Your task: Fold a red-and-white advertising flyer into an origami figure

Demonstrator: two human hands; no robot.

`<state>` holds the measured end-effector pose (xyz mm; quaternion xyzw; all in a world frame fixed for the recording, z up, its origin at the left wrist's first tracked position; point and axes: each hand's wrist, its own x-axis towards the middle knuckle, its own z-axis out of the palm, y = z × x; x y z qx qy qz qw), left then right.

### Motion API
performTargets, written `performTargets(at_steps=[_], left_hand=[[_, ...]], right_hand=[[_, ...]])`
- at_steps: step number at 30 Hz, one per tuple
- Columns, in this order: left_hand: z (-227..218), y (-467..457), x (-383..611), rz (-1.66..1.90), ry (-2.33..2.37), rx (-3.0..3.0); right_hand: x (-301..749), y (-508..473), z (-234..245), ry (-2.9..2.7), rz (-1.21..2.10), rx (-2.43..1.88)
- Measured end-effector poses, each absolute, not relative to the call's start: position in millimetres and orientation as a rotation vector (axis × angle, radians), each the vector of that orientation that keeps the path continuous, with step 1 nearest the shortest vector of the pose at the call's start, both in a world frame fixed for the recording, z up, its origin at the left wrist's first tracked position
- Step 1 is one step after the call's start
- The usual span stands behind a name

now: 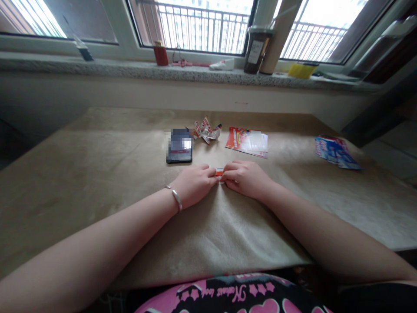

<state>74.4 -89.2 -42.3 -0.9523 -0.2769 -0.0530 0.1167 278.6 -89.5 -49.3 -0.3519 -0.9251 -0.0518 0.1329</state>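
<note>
Between my two hands, low on the tabletop, is a small flat orange-and-white piece (220, 171), possibly paper or card; its kind is too small to make out. My left hand (195, 184), with a silver bangle at the wrist, has its fingers closed on the left side of the piece. Closed on the right side are the fingers of my right hand (246, 177). Both sets of fingertips hide much of the piece. Just beyond my left hand lies a phone (180, 146) in a dark case. A crumpled red-and-white wrapper (206, 131) rests to the phone's right.
Red-and-white printed sheets (246, 141) lie beyond my right hand. Farther right are blue printed packets or cards (337, 152). A tan cloth (81, 174) covers the table. The stone windowsill (124, 71) holds a red container (160, 53) and a dark jar (257, 50).
</note>
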Motion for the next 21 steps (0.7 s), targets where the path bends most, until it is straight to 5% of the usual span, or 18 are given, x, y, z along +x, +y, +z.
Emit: performTargets(at_steps=[21], left_hand=[[-36, -84, 64, -0.124, -0.641, -2.823]], right_hand=[[288, -91, -46, -2.682, -0.055, -1.115]])
